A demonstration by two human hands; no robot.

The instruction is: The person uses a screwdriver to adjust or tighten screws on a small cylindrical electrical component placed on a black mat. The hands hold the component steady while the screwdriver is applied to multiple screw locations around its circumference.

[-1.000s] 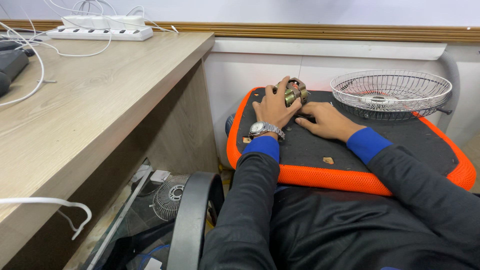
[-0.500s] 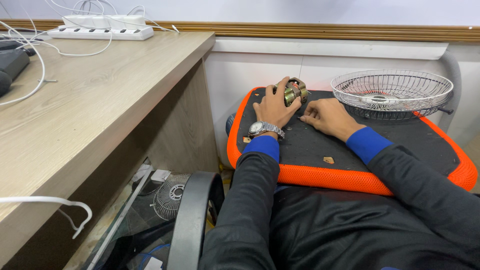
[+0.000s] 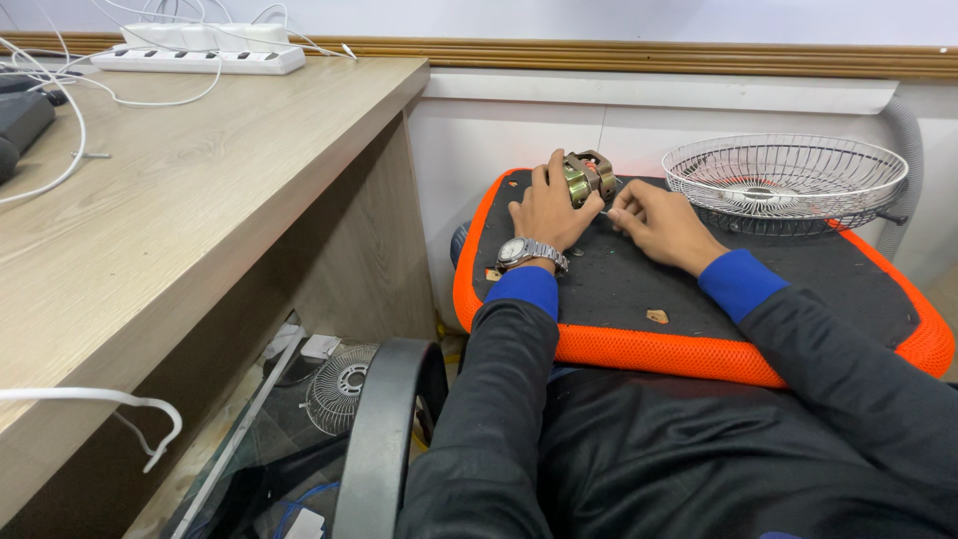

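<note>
A small brass-coloured motor core [image 3: 589, 176] rests at the far edge of a black pad with an orange rim [image 3: 649, 349]. My left hand [image 3: 547, 210], with a metal wristwatch on the wrist, grips the motor from its left side. My right hand [image 3: 657, 222] lies just right of the motor, fingers pinched on a thin pin-like piece touching its side. Both arms wear dark sleeves with blue cuffs.
A white wire fan guard [image 3: 783, 180] sits on the pad's far right. A wooden desk [image 3: 200, 200] with a white power strip [image 3: 200, 50] and cables stands at left. Under it lie another fan grille [image 3: 339, 384] and a black chair armrest [image 3: 384, 429]. Small chips [image 3: 657, 316] dot the pad.
My right hand has slid a little left toward the motor, its fingertips now pinched at the motor's side. The left hand keeps its hold.
</note>
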